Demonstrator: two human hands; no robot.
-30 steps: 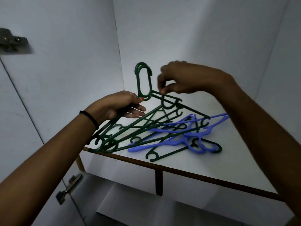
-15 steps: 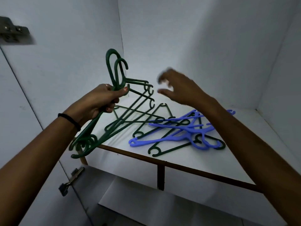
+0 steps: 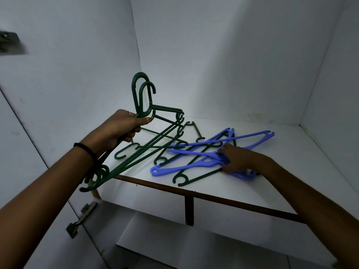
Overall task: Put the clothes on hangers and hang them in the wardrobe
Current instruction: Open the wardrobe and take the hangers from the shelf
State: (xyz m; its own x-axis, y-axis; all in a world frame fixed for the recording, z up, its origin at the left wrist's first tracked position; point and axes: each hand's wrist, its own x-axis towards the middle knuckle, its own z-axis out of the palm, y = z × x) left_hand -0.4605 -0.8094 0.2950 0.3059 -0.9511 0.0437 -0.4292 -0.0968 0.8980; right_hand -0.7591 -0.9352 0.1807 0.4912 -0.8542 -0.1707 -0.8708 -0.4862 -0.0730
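My left hand (image 3: 118,129) is closed around the necks of two dark green plastic hangers (image 3: 142,96), held up off the shelf with their hooks pointing upward. More green hangers (image 3: 180,178) lie on the white wardrobe shelf (image 3: 233,183), tangled with blue-violet hangers (image 3: 186,166). My right hand (image 3: 238,159) rests on the pile at the neck of the blue-violet hangers, fingers curled around them. No clothes are in view.
The shelf has a brown front edge (image 3: 213,197) with a short vertical divider (image 3: 188,210) under it. White wardrobe walls close in at left, back and right. A metal door hinge (image 3: 81,220) sits low on the left; another is at the upper left (image 3: 8,42).
My left hand lifted two green hangers out of the pile and holds them up. My right hand let go of the green hooks and dropped onto the blue-violet hangers on the shelf.
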